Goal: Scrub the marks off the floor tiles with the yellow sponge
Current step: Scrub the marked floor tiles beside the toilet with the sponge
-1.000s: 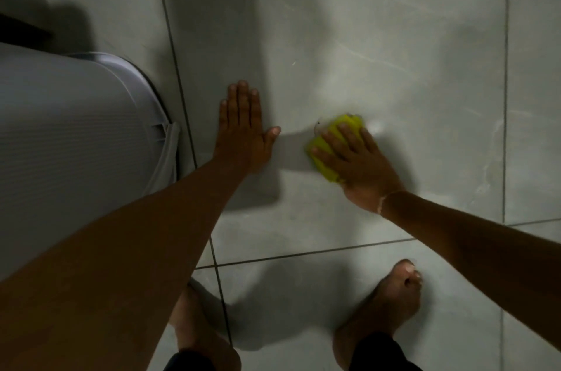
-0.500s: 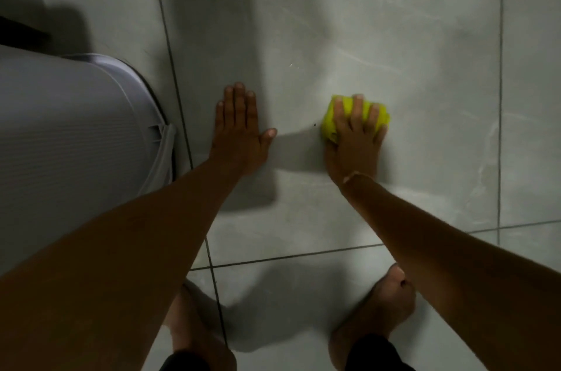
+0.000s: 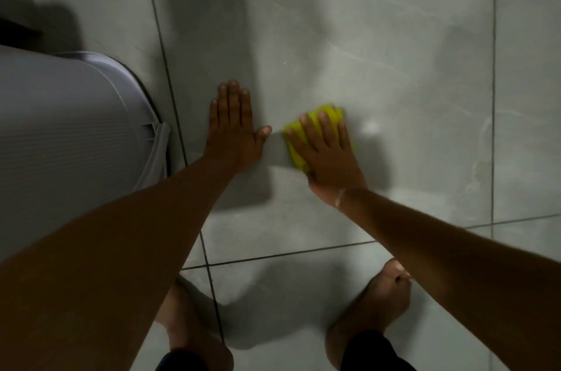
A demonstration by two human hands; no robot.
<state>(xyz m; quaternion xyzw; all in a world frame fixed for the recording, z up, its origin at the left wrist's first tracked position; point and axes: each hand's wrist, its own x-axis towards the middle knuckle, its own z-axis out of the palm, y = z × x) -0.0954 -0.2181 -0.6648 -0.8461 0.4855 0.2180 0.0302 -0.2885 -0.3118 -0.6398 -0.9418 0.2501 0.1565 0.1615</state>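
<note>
Here my right hand (image 3: 326, 155) lies spread over the yellow sponge (image 3: 315, 127), palm down, pressing it flat against the grey floor tile (image 3: 379, 36). My fingers are splayed across its top rather than curled around it, so it is pinned under the hand more than gripped; yellow shows past my fingertips at the far end and along the edge by my thumb. The hand and sponge are a little blurred. Just beyond the sponge, to its right, a small pale glint (image 3: 372, 127) sits on the tile (whether it is wetness, a mark or only reflected light I cannot tell).

My left hand (image 3: 233, 130) is planted flat on the same tile, open and empty, fingers together and pointing away from me, thumb stuck out toward the sponge. A narrow strip of shadowed tile lies between that thumb and the sponge; they are near but not touching.

To the left of my left hand runs a dark grout line (image 3: 170, 73), and just across it stands a large grey plastic container (image 3: 66, 133) with a rounded corner and a ribbed side. A second grout line (image 3: 288, 255) crosses below my forearms. Beneath them both bare feet are on the floor, the left foot (image 3: 194, 331) half hidden by my arm, the right foot (image 3: 376, 307) clearer, with dark clothing at the bottom edge.
</note>
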